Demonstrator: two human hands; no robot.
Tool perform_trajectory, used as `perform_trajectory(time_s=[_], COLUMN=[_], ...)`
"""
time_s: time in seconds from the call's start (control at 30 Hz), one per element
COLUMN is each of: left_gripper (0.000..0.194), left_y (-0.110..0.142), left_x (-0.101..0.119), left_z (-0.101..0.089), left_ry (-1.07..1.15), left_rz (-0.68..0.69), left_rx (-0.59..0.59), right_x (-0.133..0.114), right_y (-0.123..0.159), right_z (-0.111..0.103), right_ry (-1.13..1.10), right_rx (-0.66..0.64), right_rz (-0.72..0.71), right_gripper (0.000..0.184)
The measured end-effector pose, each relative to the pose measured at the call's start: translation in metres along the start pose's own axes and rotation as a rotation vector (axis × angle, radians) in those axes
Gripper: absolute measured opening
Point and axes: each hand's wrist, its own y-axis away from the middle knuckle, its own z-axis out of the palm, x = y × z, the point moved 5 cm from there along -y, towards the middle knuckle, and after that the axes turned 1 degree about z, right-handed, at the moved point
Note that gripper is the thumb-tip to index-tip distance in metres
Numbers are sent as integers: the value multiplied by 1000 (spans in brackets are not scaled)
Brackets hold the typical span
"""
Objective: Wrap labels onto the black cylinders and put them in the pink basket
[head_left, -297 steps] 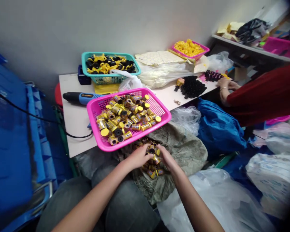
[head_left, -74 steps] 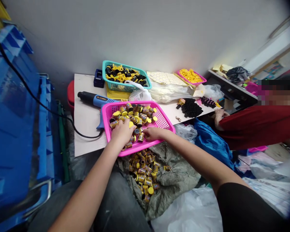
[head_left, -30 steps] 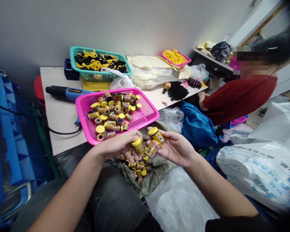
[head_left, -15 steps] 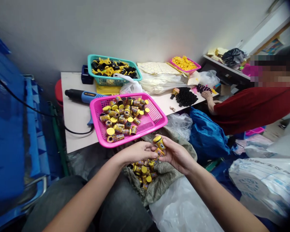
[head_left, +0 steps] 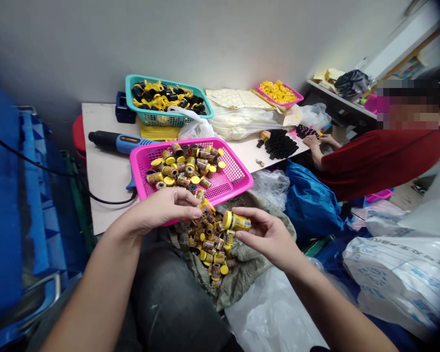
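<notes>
Between the thumb and fingers of my right hand is a small yellow-capped bottle with a printed label, its cap pointing left. My left hand, in front of the pink basket's near edge, pinches another small yellow labelled bottle; its far end is partly hidden by my fingers. The pink basket holds many such bottles, some with yellow caps and some showing dark ends. Below my hands, an open grey-green woven sack contains a heap of similar bottles.
A blue and black heat-gun-like tool with a cord lies on the white table. Behind stands a teal basket of black and yellow parts. To the right, a person in a red shirt handles small dark pieces. Blue crates stand left.
My hands have moved apart, the left one leftward with a bottle. The bottle in my right hand has turned from nearly upright to lying sideways. The view has shifted slightly.
</notes>
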Motion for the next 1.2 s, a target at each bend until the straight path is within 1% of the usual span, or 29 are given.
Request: perform_trajectory(time_s=[0.1, 0.2, 0.27, 0.33, 0.37, 0.4, 0.43, 0.47, 0.5, 0.57, 0.6, 0.63, 0.67, 0.73, 0.77, 0.8, 0.87, 0.9, 0.97, 1.03, 1.1, 1.17, 1.2], left_gripper=[35, 31, 30, 28, 28, 27, 25, 23, 22, 23, 26, 33, 41, 56, 56, 52, 37, 32, 27, 26, 25, 27, 29], left_y=[1, 2, 0, -4, -5, -6, -5, -3, 1, 9, 12, 13, 14, 11, 9, 6, 6, 10, 26, 53, 88, 128, 148], left_x=[-1, 0, 0, -1, -1, -1, 0, 2, 4, 4, 1, -5, -13, -30, -36, -40, -41, -37, -24, -9, 1, 1, -4], left_z=[-2, -6, -8, -12, -16, -21, -28, -35, -42, -57, -63, -70, -76, -83, -85, -87, -88, -88, -85, -75, -56, -30, -16], left_ry=[3, -19, -54, -134, -195, -269, -352, -445, -541, -705, -753, -770, -757, -691, -663, -643, -630, -632, -647, -663, -641, -581, -547], left_rz=[4, 25, 33, 42, 49, 60, 78, 105, 133, 138, 94, 19, -77, -245, -297, -329, -348, -342, -320, -270, -190, -110, -83], left_rx=[19, 80, 131, 233, 308, 400, 507, 621, 733, 921, 989, 1032, 1053, 1047, 1028, 1003, 966, 957, 950, 958, 981, 1020, 1039], right_x=[-7, -8, -10, -14, -18, -20, -21, -20, -18, -13, -10, -5, 1, 16, 22, 27, 31, 30, 25, 19, 14, 14, 18], right_y=[1, 0, -8, -23, -35, -49, -66, -85, -104, -141, -156, -169, -180, -194, -197, -196, -186, -177, -148, -109, -64, -18, 4], right_z=[4, 5, 4, -1, -4, -5, -8, -12, -19, -45, -59, -73, -84, -98, -101, -102, -102, -102, -104, -106, -110, -111, -110], right_ry=[91, 149, 184, 265, 347, 456, 578, 693, 786, 844, 834, 813, 782, 697, 647, 596, 506, 466, 392, 318, 257, 231, 232], right_rx=[39, 38, 70, 158, 195, 205, 197, 172, 156, 257, 321, 368, 384, 340, 304, 276, 268, 282, 308, 305, 283, 257, 246], right_rz=[-49, -76, -119, -223, -287, -342, -366, -356, -316, -186, -131, -69, -5, 107, 141, 156, 146, 132, 97, 54, 12, -22, -32], right_gripper=[44, 44, 44, 42, 41, 40, 40, 40, 40, 40, 43, 46, 47, 42, 38, 35, 32, 32, 34, 39, 46, 53, 55])
